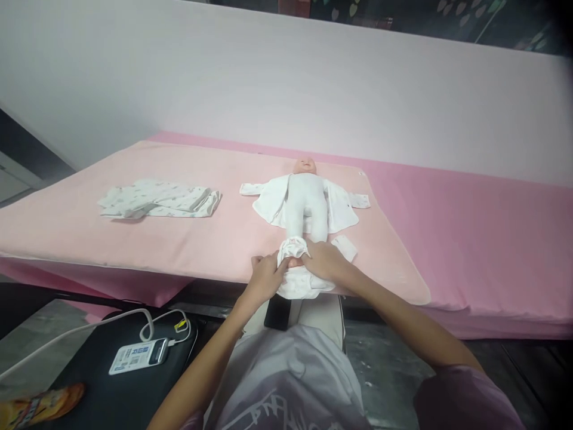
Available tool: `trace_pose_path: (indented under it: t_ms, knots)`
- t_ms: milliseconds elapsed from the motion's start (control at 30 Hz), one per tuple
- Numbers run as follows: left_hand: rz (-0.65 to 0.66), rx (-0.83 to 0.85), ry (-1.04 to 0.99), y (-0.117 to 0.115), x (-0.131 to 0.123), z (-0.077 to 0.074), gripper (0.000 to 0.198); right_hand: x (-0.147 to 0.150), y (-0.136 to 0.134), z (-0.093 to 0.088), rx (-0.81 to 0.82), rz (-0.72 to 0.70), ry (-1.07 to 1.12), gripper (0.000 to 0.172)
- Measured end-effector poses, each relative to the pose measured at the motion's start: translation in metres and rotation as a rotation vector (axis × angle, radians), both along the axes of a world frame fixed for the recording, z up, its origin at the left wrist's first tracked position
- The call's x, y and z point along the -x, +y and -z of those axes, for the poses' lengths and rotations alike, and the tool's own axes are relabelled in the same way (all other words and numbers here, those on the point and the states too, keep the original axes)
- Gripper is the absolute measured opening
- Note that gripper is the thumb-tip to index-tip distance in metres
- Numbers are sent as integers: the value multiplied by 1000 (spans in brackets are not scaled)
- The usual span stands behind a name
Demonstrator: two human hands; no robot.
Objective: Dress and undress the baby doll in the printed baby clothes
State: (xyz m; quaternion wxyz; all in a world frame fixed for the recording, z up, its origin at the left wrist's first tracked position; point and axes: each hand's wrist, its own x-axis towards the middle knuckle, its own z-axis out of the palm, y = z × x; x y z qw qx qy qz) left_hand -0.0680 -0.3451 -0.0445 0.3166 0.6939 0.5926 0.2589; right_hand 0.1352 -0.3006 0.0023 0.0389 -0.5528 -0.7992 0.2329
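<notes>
A baby doll [307,194] with a white body lies on its back, its head toward the wall and its legs toward me. An open white baby shirt [271,201] spreads out under and beside it. At the doll's feet, near the mat's front edge, are white baby pants [299,283]. My left hand [265,276] is closed on the left side of their gathered fabric, around one foot of the doll. From the other side my right hand [326,261] grips the same fabric, its fingers partly hidden. One pant leg sticks out beyond my right wrist.
Folded printed baby clothes [161,200] lie on the left of the peach mat [233,239]. A pink sheet [483,239] covers the table under it. Below left, a cabled power bank [138,356] and an orange packet [42,406] rest on a black seat. A dark phone [277,312] lies on my lap.
</notes>
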Motion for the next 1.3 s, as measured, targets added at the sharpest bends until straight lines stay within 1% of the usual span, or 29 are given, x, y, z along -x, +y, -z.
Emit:
trace_pose_path:
  t_ms: [67,133,167,233,300,333,400,467,500,567,667,700,767,833,867,933,1033,1133,1233,1300]
  knots:
    - [-18,-53,-135,12,4,4,32,-3,6,5,-48,-60,165,41]
    - [-38,-131,-189,25,10,6,27,-12,19,8,-97,-142,359,36]
    - [-34,-177,-172,31,14,6,26,-18,28,9,-115,-199,421,32]
    - [13,-253,-109,44,23,4,24,-29,48,9,-136,-329,474,25]
    - [101,-287,-72,57,36,0,22,-38,69,7,-149,-422,489,27]
    - [136,-286,-67,63,42,-3,23,-42,78,5,-159,-428,484,31]
    - [159,-271,-61,75,56,-10,29,-48,92,3,-195,-382,447,37]
    - [168,-267,-38,84,65,-21,32,-54,101,2,-243,-321,406,38]
    - [195,-268,-24,88,67,-27,35,-57,104,3,-258,-303,403,39]
    - [296,-274,7,97,63,-43,39,-63,108,7,-248,-287,448,41]
    - [481,-261,64,120,39,-66,43,-71,109,14,-160,-301,577,42]
    - [555,-230,80,131,28,-72,42,-74,108,17,-119,-309,617,41]
    - [720,-92,57,156,5,-80,39,-77,106,20,-18,-309,695,39]
    - [836,104,-39,179,-14,-80,36,-80,104,22,120,-288,793,40]
    - [858,192,-95,188,-20,-78,35,-82,103,23,194,-280,843,41]
    - [841,306,-202,199,-27,-71,36,-85,103,24,318,-266,928,43]
    - [765,370,-363,201,-25,-59,36,-85,104,28,435,-244,1007,41]
    - [679,458,-539,197,-19,-50,36,-77,105,36,539,-195,1138,38]
    - [618,576,-697,198,-15,-43,38,-67,104,42,648,-149,1238,45]
    - [613,610,-741,200,-13,-41,38,-64,103,44,712,-153,1224,47]
